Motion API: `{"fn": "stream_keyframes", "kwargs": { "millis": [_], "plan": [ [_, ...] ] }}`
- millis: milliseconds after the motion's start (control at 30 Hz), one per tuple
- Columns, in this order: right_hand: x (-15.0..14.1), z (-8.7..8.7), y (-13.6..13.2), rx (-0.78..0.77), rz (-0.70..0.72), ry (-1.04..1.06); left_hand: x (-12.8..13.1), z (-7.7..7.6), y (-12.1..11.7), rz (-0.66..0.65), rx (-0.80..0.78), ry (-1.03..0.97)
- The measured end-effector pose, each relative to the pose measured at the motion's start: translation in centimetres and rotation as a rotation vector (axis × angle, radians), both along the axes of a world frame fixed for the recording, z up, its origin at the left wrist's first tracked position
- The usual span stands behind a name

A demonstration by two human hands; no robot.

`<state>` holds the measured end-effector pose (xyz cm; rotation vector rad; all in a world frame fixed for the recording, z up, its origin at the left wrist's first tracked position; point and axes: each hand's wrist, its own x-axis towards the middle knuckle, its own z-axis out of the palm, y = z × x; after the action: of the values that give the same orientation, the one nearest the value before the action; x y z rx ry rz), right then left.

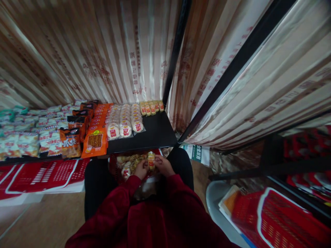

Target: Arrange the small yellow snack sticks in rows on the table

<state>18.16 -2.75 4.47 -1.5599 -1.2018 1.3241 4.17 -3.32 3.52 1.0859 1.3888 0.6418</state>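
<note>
Between my two hands I hold one small packaged cake (151, 160) in clear wrap with a red and yellow label, upright. My left hand (141, 169) pinches its left side, and my right hand (163, 165) grips its right side. Under them, between my knees, a red basket (112, 167) contains more wrapped snacks (129, 163). Ahead on the black shelf (161, 129), similar small yellow packs (152, 108) line the back right corner. Left of those are rows of round white wrapped cakes (125, 120).
Orange snack bags (95, 137), dark orange bags (69, 143) and white bags (28, 143) fill the shelf's left part. Black posts (178, 44) and curtains (116, 51) stand behind. Red baskets are below the shelf (51, 175) and at right (284, 217), beside a grey stool (217, 196).
</note>
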Motion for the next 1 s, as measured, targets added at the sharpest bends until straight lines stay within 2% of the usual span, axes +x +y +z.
{"fn": "stream_keyframes", "kwargs": {
  "millis": [167,267,567,800,1000],
  "plan": [
    [0.3,0.3,0.5,0.109,-0.055,-0.066,0.3,2.6,0.3,0.021,0.093,0.018],
    [0.3,0.8,0.9,0.148,-0.062,-0.086,0.4,3.4,0.5,0.061,0.132,0.017],
    [0.4,2.1,2.2,0.161,-0.049,-0.074,0.9,3.8,1.8,0.111,0.213,0.001],
    [0.4,3.6,3.1,0.205,-0.069,-0.060,1.6,4.5,3.1,0.172,0.332,0.171],
    [0.8,3.6,4.6,0.269,-0.082,-0.104,2.1,5.4,4.5,0.167,0.316,0.178]
  ]
}}
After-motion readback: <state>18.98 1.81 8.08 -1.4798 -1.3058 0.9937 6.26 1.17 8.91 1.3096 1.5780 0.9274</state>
